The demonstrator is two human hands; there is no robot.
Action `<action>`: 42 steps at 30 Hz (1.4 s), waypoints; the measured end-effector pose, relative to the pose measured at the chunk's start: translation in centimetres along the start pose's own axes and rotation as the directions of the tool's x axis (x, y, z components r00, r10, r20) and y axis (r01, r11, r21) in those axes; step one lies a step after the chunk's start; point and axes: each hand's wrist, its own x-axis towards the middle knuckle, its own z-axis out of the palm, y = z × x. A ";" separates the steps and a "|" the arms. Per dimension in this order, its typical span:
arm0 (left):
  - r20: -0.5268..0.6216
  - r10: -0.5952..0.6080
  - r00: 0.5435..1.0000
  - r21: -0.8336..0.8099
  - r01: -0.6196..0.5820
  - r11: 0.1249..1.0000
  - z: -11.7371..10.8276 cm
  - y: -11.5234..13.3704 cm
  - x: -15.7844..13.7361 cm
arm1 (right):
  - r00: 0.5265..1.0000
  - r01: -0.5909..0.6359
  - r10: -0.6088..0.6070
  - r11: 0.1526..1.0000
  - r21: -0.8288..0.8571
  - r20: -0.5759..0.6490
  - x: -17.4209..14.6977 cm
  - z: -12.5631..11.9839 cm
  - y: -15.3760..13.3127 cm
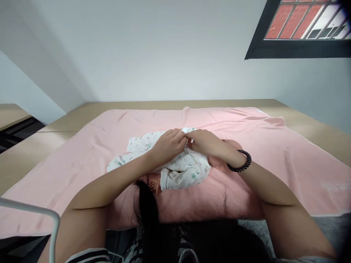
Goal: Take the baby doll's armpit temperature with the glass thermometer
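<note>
Dark hair hangs closest to the lens, w/ a striped sleeve edge and a white metal rail at the low corner on our left side. Taking the baby garment as landmark: it's a white printed piece w/ small coloured motifs, lying roughly mid-way on a pink blanket, and it looks to be dressed on a doll, since a small pinkish doll hand sticks out of the cuff on the near side and a bit of pink body shows just beside the garment's right edge.

Our left hand sits on top of the garment, fingers curled in and pressed together, tips pinching a bit of white cloth at the garment's far edge. Our right hand meets it from the other side, fingers likewise bent and closed on the same fold, so both hands touch each other over the garment. Right wrist carries a black bead bracelet, just off the garment's right side.

Under the blanket, beyond the garment, we see a light wooden tabletop; past that a plain white wall, and well above-right of the garment a black-framed window w/ red brick outside.
</note>
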 end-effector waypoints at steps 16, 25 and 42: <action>0.125 -0.049 0.991 -0.011 0.050 0.999 -0.9 -0.1 -0.2 | 0.993 -0.118 0.115 0.973 -0.196 -0.030 -0.2 0.6 -2.1; 0.348 -0.198 0.916 -0.179 0.272 0.946 -1.8 0.0 0.4 | 0.993 -0.119 0.119 0.968 -0.219 -0.016 -0.3 1.5 -2.2; 0.322 -0.243 0.915 -0.687 0.403 0.605 -0.3 -1.5 0.0 | 0.985 -0.170 0.172 0.967 -0.192 -0.006 -0.9 1.4 -3.7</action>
